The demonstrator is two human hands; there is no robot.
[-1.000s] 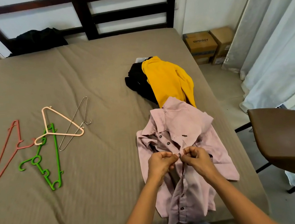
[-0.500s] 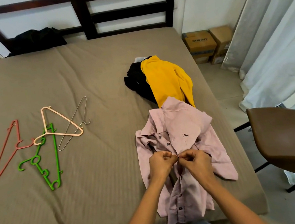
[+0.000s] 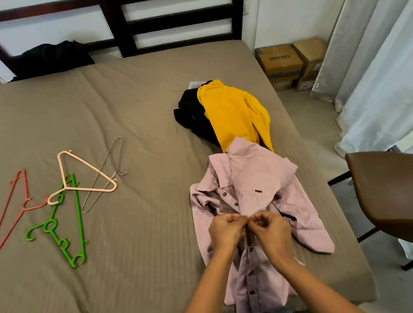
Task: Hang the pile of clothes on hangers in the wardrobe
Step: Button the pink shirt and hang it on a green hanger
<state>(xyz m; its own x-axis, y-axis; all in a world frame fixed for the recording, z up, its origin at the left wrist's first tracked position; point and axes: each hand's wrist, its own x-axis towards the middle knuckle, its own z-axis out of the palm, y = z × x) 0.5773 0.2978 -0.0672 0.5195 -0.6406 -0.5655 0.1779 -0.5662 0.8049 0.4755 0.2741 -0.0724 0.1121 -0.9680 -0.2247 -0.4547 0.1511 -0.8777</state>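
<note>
The left hand [image 3: 226, 230] and right hand [image 3: 272, 229] meet knuckle to knuckle over the front of the pink shirt [image 3: 253, 176], both with fingers curled in tight, each pinching one edge of the button strip about halfway down. The button itself is hidden under the fingertips, so I cannot tell whether it is going in or coming out. To do this step well, I'd judge one hand should hold the buttonhole edge taut while the other tilts the button through edge-on, and the cloth should stay flat on the bed [image 3: 113, 103] so the loose fabric does not bunch. Dark buttons show above and below the hands. The shirt lies collar away from the person, its hem hanging over the near edge. Just beyond the collar, touching it, lies the rest of the pile: a yellow garment [image 3: 234, 115] over a black garment [image 3: 190, 116]. Well apart on the left are the hangers: a wire hanger [image 3: 102, 176], a peach hanger [image 3: 83, 163], a green hanger [image 3: 77, 214] and a coral hanger [image 3: 9, 213], partly overlapping. No wardrobe is in view. A small dark tag [image 3: 258, 191] on the shirt's chest is too small to read. On the floor past the bed, a cardboard box [image 3: 281, 63] reads "SPINNY".
</note>
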